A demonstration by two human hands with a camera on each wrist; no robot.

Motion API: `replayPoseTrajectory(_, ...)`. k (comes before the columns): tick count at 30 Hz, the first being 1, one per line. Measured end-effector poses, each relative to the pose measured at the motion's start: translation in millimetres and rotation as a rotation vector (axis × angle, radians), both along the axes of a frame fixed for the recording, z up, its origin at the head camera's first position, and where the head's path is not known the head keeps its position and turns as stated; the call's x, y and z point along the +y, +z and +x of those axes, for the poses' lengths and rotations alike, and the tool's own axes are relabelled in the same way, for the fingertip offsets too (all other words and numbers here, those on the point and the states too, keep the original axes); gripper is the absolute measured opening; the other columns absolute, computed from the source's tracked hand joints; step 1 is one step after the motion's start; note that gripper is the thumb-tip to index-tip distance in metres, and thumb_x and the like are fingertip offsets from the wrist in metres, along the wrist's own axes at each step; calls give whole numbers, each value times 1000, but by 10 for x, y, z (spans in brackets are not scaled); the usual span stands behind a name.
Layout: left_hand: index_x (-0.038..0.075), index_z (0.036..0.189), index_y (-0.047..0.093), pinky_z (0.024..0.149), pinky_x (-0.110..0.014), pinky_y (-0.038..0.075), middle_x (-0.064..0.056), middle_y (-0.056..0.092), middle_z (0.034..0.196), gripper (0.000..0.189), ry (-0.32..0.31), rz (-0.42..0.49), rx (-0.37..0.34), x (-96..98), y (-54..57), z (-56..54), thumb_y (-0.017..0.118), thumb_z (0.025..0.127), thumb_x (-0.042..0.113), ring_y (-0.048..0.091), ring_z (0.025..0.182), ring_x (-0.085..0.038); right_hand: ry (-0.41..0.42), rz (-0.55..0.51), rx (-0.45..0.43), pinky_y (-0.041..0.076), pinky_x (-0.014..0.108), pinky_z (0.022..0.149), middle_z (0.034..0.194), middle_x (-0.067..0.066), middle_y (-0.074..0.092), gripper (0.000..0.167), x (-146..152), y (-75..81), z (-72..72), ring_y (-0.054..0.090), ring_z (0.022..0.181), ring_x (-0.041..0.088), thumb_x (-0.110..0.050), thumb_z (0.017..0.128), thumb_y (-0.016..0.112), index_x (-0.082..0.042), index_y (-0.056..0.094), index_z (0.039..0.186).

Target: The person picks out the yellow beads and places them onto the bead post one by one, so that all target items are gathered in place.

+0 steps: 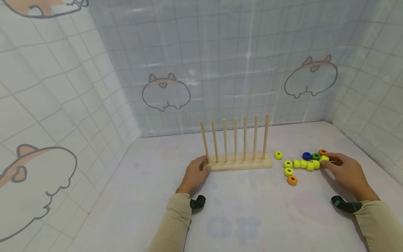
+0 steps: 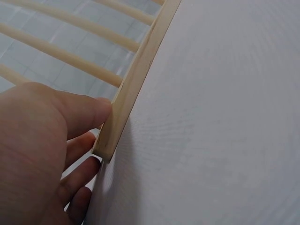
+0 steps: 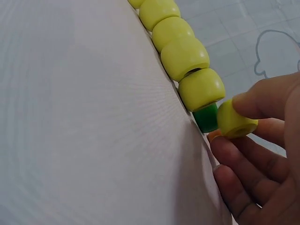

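A wooden peg rack [image 1: 240,162] with several upright dowels stands on the table. My left hand [image 1: 193,175] holds the left end of its base, the thumb [image 2: 91,115] on the near edge and the fingers round behind. Off to the right, my right hand [image 1: 347,171] pinches a yellow bead [image 3: 236,121] between thumb and fingers, its hole showing at the lower side. Right beside that bead lie a row of yellow beads [image 3: 185,58] and a green bead [image 3: 206,118]. Part of an orange bead shows behind the fingertips in the right wrist view.
Near the row lie a blue bead [image 1: 306,156], an orange bead [image 1: 292,180] in front and another orange bead [image 1: 322,152] at the back. A loose yellow bead [image 1: 278,155] sits close to the rack's right end. Tile-patterned sheets [image 1: 220,63] enclose the table's back and sides.
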State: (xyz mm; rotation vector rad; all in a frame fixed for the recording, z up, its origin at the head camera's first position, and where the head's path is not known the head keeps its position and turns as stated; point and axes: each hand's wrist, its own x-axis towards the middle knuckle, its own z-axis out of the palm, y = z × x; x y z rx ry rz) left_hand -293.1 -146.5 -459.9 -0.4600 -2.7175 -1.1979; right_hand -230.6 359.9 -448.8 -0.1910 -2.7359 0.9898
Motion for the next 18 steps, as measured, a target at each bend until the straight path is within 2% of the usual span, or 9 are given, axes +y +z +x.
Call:
replayPoseTrajectory(6,6,143,55,114,-48,35,-13,57,141,50,10,-13,4,-5,5,-8,66,96,18,45,136,-33,-29,-52,-4,45,62,84,133,35,49,68,-2,7,-12,47,116,52,-42,102,54,10,44,144)
replayPoseTrajectory(9,5,142,56,113,-49,35,-14,57,141,49,11,-3,4,-2,-9,-4,66,96,17,46,135,-34,-33,-60,4,48,50,77,133,34,50,67,3,19,-16,50,114,50,-41,102,54,8,43,146)
replayPoseTrajectory(14,5,141,57,113,-48,35,-13,56,141,47,3,15,8,-6,-22,10,66,96,16,45,135,-34,-19,-96,34,41,25,69,134,35,50,66,15,28,5,56,110,46,-40,102,54,4,42,149)
replayPoseTrajectory(16,5,141,57,113,-48,35,-14,56,142,47,-4,13,10,-5,-10,12,66,96,16,45,136,-34,-11,-120,44,42,19,64,134,35,49,66,19,31,12,63,100,33,-40,102,55,4,42,149)
replayPoseTrajectory(18,5,142,57,113,-48,36,-13,56,142,48,-5,4,12,-5,11,4,66,96,17,45,135,-33,-7,-142,54,43,13,61,134,36,49,66,16,33,11,65,86,12,-39,102,55,5,41,149)
